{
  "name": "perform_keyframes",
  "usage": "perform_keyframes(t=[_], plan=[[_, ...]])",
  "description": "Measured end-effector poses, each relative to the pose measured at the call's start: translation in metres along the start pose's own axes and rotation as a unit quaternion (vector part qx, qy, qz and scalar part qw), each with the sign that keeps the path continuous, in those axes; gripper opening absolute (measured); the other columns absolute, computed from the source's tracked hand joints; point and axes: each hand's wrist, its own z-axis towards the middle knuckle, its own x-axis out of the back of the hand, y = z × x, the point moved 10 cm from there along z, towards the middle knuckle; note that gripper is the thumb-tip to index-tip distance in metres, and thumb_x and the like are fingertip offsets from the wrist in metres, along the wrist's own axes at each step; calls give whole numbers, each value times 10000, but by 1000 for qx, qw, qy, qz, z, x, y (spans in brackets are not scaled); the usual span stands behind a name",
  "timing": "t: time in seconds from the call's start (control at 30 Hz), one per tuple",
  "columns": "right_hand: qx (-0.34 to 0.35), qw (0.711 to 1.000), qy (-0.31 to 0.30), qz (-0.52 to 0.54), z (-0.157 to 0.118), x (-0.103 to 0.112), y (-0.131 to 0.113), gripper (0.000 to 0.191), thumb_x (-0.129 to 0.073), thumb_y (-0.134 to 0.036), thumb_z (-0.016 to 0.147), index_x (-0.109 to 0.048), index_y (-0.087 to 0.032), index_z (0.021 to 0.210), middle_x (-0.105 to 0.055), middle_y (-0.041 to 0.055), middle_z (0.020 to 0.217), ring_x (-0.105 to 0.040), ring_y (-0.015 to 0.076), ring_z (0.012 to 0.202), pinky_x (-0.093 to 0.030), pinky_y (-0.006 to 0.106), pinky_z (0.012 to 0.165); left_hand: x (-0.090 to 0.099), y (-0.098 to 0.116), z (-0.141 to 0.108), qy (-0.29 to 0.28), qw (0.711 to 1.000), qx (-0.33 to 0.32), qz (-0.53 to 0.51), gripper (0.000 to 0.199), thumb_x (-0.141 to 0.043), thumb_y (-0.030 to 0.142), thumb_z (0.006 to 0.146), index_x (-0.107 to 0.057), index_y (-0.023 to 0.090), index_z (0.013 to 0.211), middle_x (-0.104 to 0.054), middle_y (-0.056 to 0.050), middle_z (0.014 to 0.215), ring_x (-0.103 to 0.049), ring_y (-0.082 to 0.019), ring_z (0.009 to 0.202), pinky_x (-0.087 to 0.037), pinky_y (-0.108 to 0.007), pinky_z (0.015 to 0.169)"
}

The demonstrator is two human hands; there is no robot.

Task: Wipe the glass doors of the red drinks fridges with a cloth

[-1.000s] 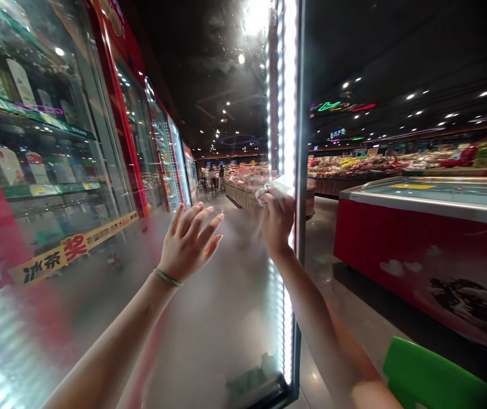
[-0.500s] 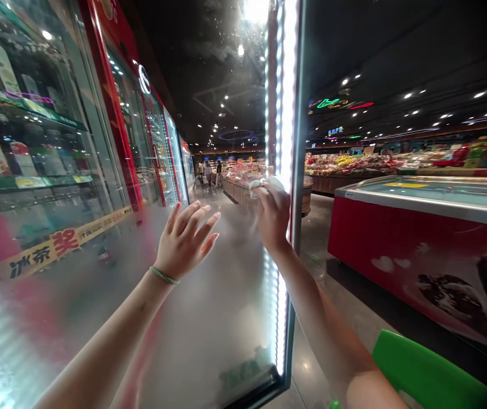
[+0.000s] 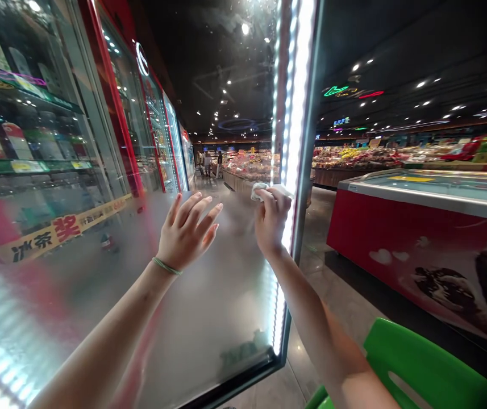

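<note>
A glass door [image 3: 209,318], fogged over its lower part and clearer above, stands in front of me with a bright LED strip [image 3: 296,96] along its right edge. My right hand [image 3: 272,218] grips a whitish cloth [image 3: 260,192] against the glass near that strip. Fingers spread, my left hand [image 3: 188,230] is raised at the glass left of the right hand and holds nothing; a green band [image 3: 166,266] circles its wrist. Whether its fingertips touch the pane I cannot tell.
Bottles [image 3: 16,141] line fridge shelves on the left. A red chest freezer [image 3: 371,227] stands at the right, with a green chair [image 3: 422,363] at the lower right. Several people are far down the aisle. Produce displays [image 3: 354,159] lie beyond.
The view has shifted slightly, with the door edge's upper part farther right and more of the green chair showing. My right hand and the cloth sit a little lower; my left hand stays spread.
</note>
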Motion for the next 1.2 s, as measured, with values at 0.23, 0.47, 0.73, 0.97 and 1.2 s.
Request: perform_keyframes(t=[0.23,0.47,0.73,0.97,1.2], plan=[[-74,997,12,10,-13,-1,10,326,-451,-143,1045,-728,-258,1173,-670,99,1157,-605,243,1184,-518,462,1043,0,-4,-6,0,1000,8,-4,512,-664,277,972,-601,275,1480,-703,-90,1381,-603,-295,1401,-294,-532,1333],[-59,997,16,47,-16,-9,-1,335,-452,-147,1058,-726,-282,1196,-673,95,1176,-608,241,1193,-486,463,1065,1,-11,-18,-6,999,31,-14,562,-674,282,974,-572,307,1526,-701,-84,1398,-597,-293,1407,-254,-530,1347],[-39,997,8,66,-18,-16,-12,350,-448,-137,1060,-715,-289,1229,-660,97,1170,-608,240,1204,-485,466,1067,1,-11,-22,-10,999,33,13,575,-669,297,976,-553,302,1540,-702,-85,1398,-606,-295,1400,-252,-526,1346],[-21,997,-24,75,-15,-21,-14,320,-484,-144,1061,-716,-298,1218,-664,90,1178,-618,235,1199,-496,448,1068,2,-14,-29,-15,999,44,26,583,-666,285,973,-546,299,1544,-696,-88,1404,-600,-299,1409,-275,-531,1335],[35,994,-62,77,-10,-37,-33,285,-512,-140,1063,-710,-308,1181,-707,65,1200,-650,222,1190,-484,415,1056,6,-15,-32,-7,998,34,58,545,-690,291,957,-591,260,1493,-704,-102,1378,-602,-305,1397,-310,-527,1317]])
